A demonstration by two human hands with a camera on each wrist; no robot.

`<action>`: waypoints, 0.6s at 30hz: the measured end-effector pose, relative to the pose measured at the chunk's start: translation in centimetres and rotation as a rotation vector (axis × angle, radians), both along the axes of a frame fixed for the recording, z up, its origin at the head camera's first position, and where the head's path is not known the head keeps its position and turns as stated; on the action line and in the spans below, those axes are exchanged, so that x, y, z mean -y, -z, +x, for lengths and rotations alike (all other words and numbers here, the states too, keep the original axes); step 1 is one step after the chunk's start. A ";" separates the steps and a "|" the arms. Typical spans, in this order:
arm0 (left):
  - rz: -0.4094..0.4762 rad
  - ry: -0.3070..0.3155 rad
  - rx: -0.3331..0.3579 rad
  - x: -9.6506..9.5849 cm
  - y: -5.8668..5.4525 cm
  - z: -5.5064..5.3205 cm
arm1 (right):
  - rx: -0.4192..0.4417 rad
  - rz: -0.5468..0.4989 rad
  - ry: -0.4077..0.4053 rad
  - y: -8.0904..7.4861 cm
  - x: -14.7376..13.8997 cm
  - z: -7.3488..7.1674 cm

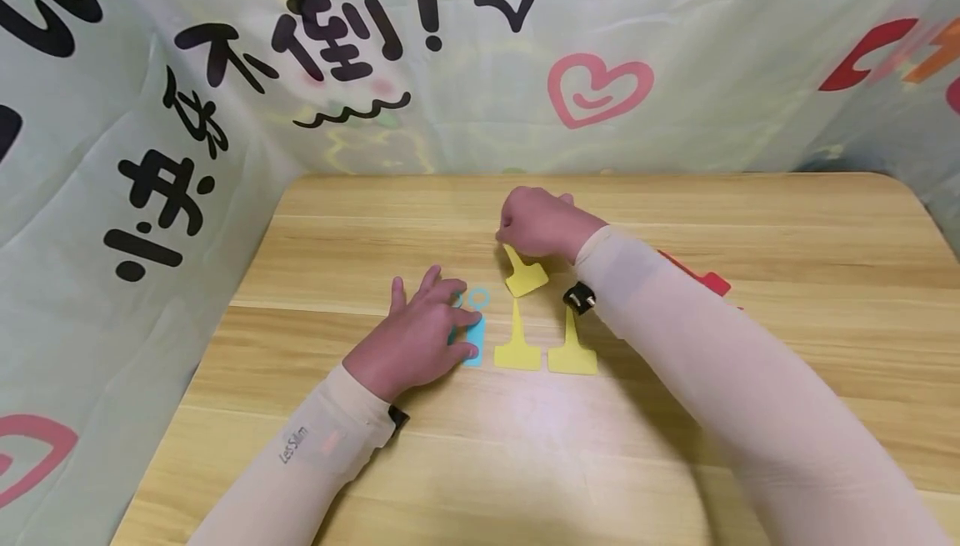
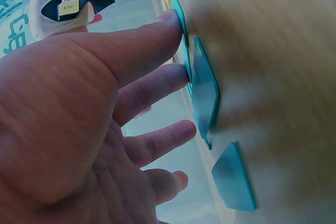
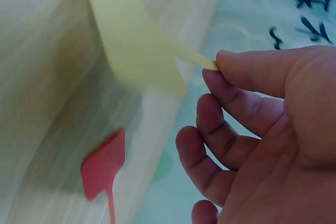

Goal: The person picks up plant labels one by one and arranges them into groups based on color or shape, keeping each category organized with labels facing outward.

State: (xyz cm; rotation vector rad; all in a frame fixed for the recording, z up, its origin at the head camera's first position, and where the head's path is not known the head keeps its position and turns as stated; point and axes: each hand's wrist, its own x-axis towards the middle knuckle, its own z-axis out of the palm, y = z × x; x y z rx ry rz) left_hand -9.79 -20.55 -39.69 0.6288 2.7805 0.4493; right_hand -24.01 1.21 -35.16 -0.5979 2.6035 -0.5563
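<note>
My right hand pinches the thin stem of a yellow T-shaped tag between thumb and index finger, its wide end hanging toward me over the table. In the right wrist view the same yellow tag looks blurred. Two more yellow T-shaped tags lie side by side below it, wide ends toward me. With fingers spread, my left hand touches a blue tag with a ring end. Other blue tags lie beneath that hand, mostly hidden from the head view.
A red T-shaped tag lies to the right, partly hidden by my right forearm. The wooden table ends at a white printed cloth hung behind it and along the left side.
</note>
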 end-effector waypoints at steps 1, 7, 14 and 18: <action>0.001 0.002 0.001 -0.1 0.0 0.0 | 0.025 -0.028 0.012 -0.2 -0.6 0.0; 0.011 0.002 0.014 -0.5 -0.1 -0.1 | 0.157 -0.177 0.096 -0.8 -4.9 0.2; 0.014 -0.004 0.021 -0.3 0.0 0.0 | 0.165 -0.237 0.172 -0.6 -9.5 2.1; 0.014 -0.006 0.019 -0.1 0.1 0.0 | 0.181 -0.243 0.188 0.2 -11.4 3.5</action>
